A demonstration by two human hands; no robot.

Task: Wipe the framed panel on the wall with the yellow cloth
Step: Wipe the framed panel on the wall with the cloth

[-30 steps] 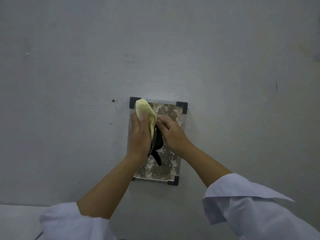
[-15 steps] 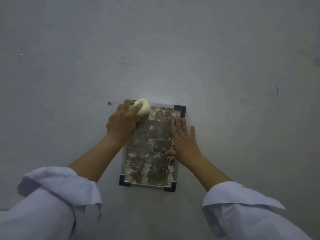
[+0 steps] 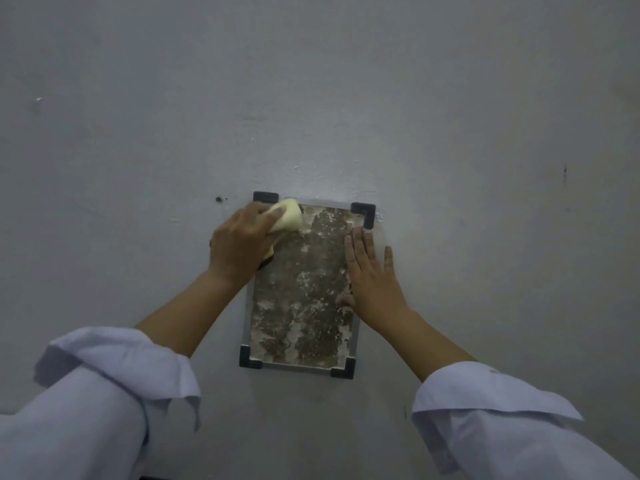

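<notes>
A framed panel (image 3: 304, 289) with a mottled brown and white face, a grey rim and black corner caps hangs on the wall. My left hand (image 3: 242, 244) presses a bunched yellow cloth (image 3: 289, 216) against the panel's upper left corner, covering that part of the rim. My right hand (image 3: 372, 275) lies flat with fingers spread on the panel's right edge, holding nothing.
The grey wall (image 3: 450, 116) surrounds the panel, with a small dark hole (image 3: 219, 199) just left of the top left corner cap. White sleeves cover both forearms at the bottom of the view.
One second ago both hands were together at the panel's middle with the cloth and a dark object. Since then my left hand carried the cloth to the upper left corner and my right hand flattened on the right edge.
</notes>
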